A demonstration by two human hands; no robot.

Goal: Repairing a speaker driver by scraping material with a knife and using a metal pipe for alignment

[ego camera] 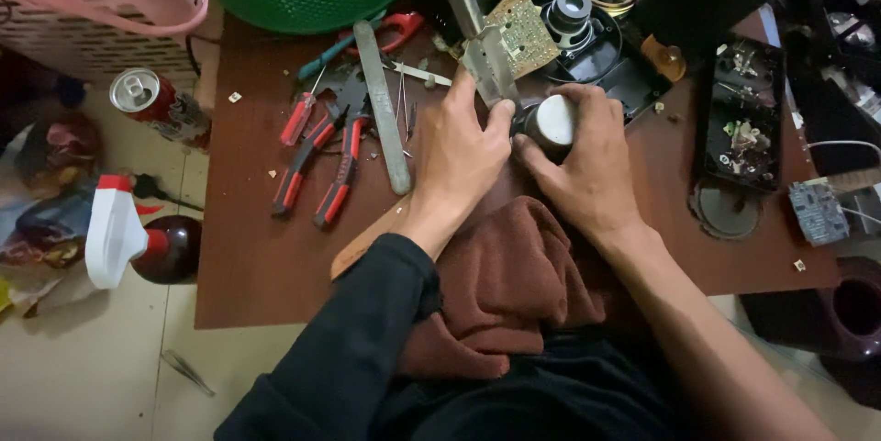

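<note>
- The right hand [587, 161] wraps its grip round a small dark cylinder with a pale round end [553, 124] — fingers curled over the top, thumb below.
- The left hand [459, 152] closes on the same cylinder from the other side, its thumb pressed against it.
- The cylinder sits near the middle of the brown surface [266, 267], just above a brown cloth [514, 285] lying at the near edge.
- Left of the hands lie red-handled pliers [312, 161], a flat metal file [384, 106] and a red screwdriver [298, 118].
- Behind the hands — an opened black casing with a circuit board [525, 30].
</note>
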